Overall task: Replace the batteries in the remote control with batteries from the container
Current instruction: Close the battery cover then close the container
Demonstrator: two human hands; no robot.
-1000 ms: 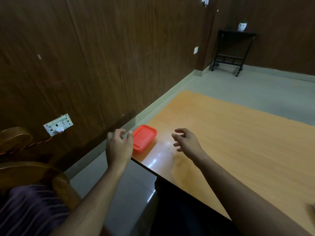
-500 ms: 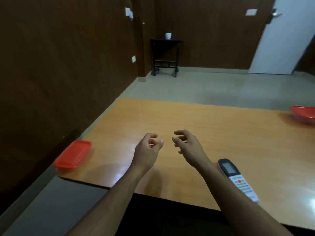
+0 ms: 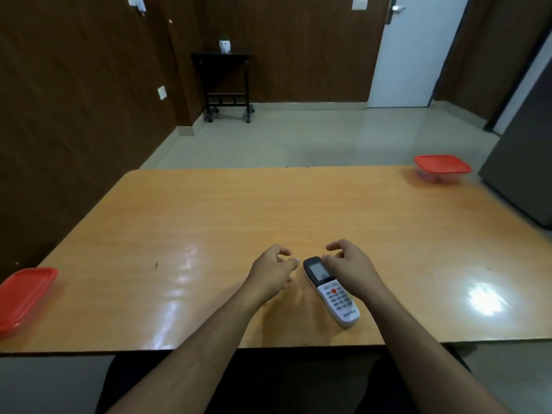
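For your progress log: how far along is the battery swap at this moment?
Done: nothing visible; the remote lies face up on the table. In hand: left hand and right hand flank it, fingers curled, holding nothing. Left: opening it, fetching batteries; both red-lidded containers remain closed.

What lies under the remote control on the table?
The remote lies face up, flat on the bare wooden table. Its back, where the battery cover would be, is hidden underneath.
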